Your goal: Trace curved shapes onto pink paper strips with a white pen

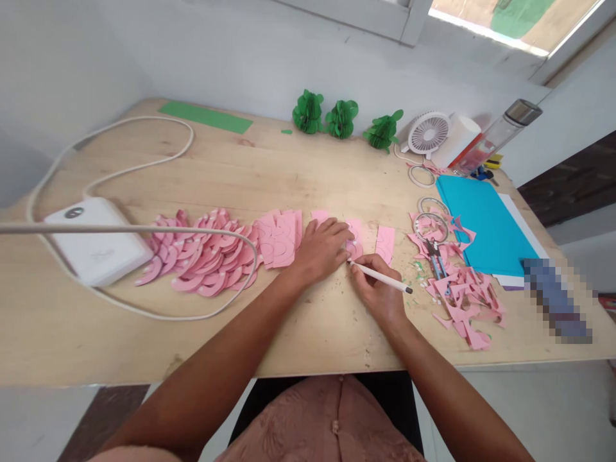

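My right hand [378,292] grips a white pen [385,278], its tip down at a pink paper piece [355,239] marked with curved lines. Flat on the table beside it lies my left hand [325,247], fingers stretched out over the pink paper and partly hiding it. Another marked pink piece [385,244] rests just right of the pen. To the left of my left hand sits a batch of pink rectangles with drawn curves [278,239], next to a heap of cut pink curved strips [206,253].
A white power bank [99,237] with a looping cable stands left. Pink scraps [469,301], scissors [437,260] and tape rolls [430,226] lie right, near a blue folder [486,221]. Green paper ornaments [308,112], a small fan [428,133] and a bottle [500,135] line the back.
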A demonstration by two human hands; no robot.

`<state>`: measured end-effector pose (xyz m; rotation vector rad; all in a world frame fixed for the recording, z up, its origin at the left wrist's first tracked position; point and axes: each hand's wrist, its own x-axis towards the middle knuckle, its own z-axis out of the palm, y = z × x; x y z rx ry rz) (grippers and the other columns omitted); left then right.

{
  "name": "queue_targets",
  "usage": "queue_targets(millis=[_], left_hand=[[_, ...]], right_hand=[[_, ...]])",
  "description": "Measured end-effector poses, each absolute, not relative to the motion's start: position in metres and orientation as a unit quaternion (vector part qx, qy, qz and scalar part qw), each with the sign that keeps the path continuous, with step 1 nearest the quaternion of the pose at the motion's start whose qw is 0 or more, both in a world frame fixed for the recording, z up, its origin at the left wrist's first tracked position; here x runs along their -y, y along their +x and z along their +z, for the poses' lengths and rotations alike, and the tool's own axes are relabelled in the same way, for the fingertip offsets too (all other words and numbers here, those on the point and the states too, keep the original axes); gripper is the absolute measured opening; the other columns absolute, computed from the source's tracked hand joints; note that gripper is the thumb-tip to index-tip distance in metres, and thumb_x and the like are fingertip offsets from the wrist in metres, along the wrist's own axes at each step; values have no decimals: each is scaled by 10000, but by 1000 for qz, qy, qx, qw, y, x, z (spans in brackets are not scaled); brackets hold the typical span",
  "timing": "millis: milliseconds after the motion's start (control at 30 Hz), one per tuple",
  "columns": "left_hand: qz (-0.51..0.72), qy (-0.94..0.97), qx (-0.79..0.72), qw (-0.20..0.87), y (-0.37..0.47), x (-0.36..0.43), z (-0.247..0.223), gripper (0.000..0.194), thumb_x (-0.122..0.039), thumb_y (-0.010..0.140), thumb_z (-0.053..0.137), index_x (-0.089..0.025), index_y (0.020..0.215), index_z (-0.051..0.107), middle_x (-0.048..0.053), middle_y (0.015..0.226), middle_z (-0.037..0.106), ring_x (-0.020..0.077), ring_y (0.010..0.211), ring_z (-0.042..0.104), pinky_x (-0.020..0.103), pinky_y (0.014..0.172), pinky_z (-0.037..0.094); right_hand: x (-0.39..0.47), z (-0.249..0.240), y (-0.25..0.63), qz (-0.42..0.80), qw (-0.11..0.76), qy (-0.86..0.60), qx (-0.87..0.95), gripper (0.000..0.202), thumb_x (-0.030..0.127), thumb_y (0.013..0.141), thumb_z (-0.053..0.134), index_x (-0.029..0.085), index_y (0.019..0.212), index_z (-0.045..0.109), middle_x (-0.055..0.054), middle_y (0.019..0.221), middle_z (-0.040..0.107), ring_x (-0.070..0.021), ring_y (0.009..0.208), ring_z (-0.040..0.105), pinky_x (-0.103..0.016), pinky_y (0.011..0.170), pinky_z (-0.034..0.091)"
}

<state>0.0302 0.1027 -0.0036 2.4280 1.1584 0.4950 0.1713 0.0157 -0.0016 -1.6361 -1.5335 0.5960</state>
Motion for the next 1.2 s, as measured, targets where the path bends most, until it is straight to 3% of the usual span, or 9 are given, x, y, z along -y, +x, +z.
queue_targets(millis=[1200], left_hand=[[173, 868, -421, 198, 30, -103, -5, 258, -237, 853, 509, -265, 1097, 590, 37, 1341, 557, 251, 1296, 413, 516, 1069, 264]], right_hand=[[-15, 2, 171, 228, 413, -645, 602, 91, 277, 814, 550, 209, 809, 610, 23, 668, 641, -109, 545, 542, -225, 525, 406]])
